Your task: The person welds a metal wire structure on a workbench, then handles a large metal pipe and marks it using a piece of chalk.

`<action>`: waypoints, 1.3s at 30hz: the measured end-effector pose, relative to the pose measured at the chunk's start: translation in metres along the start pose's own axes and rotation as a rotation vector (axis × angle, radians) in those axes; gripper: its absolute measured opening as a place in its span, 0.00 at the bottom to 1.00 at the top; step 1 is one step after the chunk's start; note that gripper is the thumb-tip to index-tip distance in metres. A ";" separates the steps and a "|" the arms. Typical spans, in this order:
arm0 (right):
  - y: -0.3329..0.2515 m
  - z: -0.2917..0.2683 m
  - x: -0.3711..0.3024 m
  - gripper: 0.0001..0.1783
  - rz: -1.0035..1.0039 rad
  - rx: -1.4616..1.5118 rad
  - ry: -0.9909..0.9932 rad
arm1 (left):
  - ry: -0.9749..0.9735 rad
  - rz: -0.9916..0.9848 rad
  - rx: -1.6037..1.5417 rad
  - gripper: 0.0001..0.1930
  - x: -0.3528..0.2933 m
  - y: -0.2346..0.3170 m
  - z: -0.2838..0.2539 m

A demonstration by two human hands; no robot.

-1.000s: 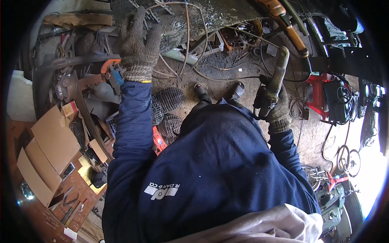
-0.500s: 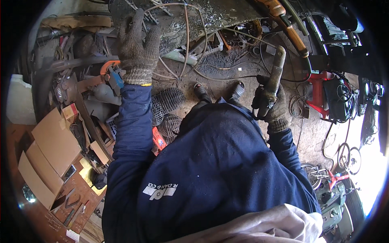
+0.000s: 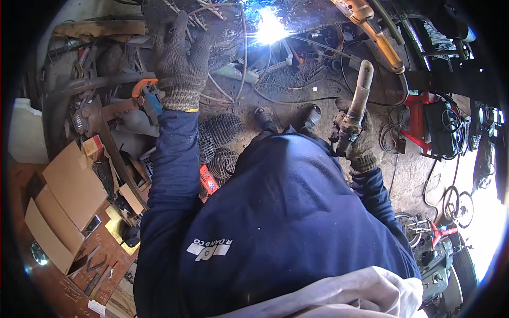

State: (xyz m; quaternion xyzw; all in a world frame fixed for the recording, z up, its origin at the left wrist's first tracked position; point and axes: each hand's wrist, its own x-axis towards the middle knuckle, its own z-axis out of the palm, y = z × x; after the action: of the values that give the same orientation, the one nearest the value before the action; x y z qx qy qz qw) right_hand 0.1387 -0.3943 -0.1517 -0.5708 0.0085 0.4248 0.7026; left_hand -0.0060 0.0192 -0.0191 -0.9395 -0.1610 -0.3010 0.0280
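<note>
My gloved left hand (image 3: 183, 66) lies with its fingers stretched and spread at the edge of the dark metal workbench (image 3: 225, 45). Beside its fingertips are several thin metal rods (image 3: 199, 21); whether they touch is unclear. Gripped in my gloved right hand (image 3: 360, 143) is a welding electrode holder (image 3: 360, 90), its long pale end pointing away from me. A thin welding rod (image 3: 323, 46) runs leftward from near the holder's tip. At its far end a welding arc (image 3: 271, 29) glares blue-white over the bench, and the glare hides the spot beneath.
A yellow angle grinder (image 3: 374, 34) lies at the far right. Bent wire (image 3: 244, 58) and cables loop over the bench edge and floor. Round wire guards (image 3: 220, 130) lie by my feet. Cardboard (image 3: 74, 185) and tools sit at left; a red-framed machine (image 3: 419, 119) stands at right.
A bright arc has lit at the rod's end, throwing blue-white light over the bench, holder and my clothes. Both my hands have stayed nearly in place.
</note>
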 end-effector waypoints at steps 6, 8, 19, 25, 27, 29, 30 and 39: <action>-0.021 0.015 -0.008 0.24 0.070 0.246 0.045 | 0.036 -0.114 -0.013 0.32 0.008 0.021 -0.006; -0.034 0.024 -0.017 0.19 -0.002 0.190 -0.120 | 0.054 -0.147 -0.061 0.31 0.009 0.024 -0.005; -0.020 0.011 -0.007 0.22 -0.003 0.168 -0.080 | 0.091 -0.074 -0.110 0.30 0.004 0.014 0.002; -0.043 0.021 -0.016 0.21 0.024 -0.074 -0.060 | 0.069 0.034 -0.033 0.32 0.001 0.002 0.006; -0.041 0.021 -0.015 0.21 0.041 0.006 -0.058 | 0.044 0.013 -0.006 0.33 0.000 0.002 0.007; -0.040 0.022 -0.015 0.21 0.039 0.039 -0.063 | 0.029 -0.060 -0.042 0.34 0.002 0.006 0.005; -0.042 0.023 -0.016 0.21 0.029 0.033 -0.069 | 0.029 -0.123 -0.107 0.35 0.002 0.013 0.004; -0.027 0.000 -0.005 0.26 0.075 0.360 -0.217 | -0.029 0.055 0.142 0.30 0.006 0.010 -0.007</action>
State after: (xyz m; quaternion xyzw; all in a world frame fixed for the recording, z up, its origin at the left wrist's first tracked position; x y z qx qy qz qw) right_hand 0.1522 -0.3968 -0.1278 -0.3865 0.0299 0.5013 0.7736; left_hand -0.0016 0.0106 -0.0094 -0.9435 -0.1565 -0.2742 0.1002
